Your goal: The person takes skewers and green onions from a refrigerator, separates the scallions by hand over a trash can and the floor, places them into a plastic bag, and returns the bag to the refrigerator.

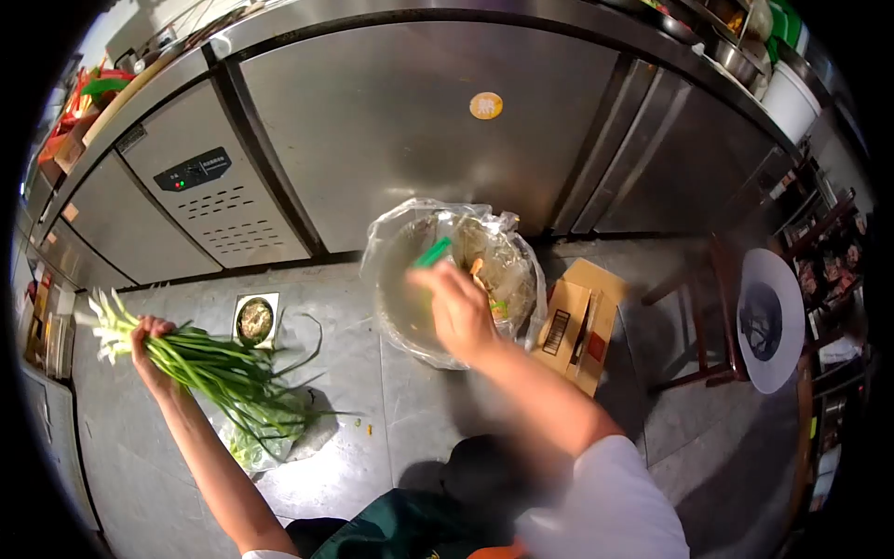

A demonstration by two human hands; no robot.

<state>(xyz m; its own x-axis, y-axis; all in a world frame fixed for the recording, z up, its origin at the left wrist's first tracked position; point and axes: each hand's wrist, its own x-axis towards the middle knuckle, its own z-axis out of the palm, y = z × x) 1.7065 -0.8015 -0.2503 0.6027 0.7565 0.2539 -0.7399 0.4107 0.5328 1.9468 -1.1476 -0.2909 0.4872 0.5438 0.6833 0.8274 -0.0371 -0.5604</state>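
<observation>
One bunch of green onions (209,361) is wrapped in the fingers of my left hand (155,348), white ends leftward, leaves reaching over a clear plastic bag (246,451) on the floor (410,401). On my feed, the right hand (456,306) blurs over the lined bin (393,293), a green strip (433,252) at its fingertips; I cannot tell whether they grip it.

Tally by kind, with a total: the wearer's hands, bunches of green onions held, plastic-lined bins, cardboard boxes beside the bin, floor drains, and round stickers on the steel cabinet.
Hands (left hand, right hand): 2
Bunches of green onions: 1
Plastic-lined bins: 1
Cardboard boxes: 1
Floor drains: 1
Round stickers: 1
Total: 7
</observation>
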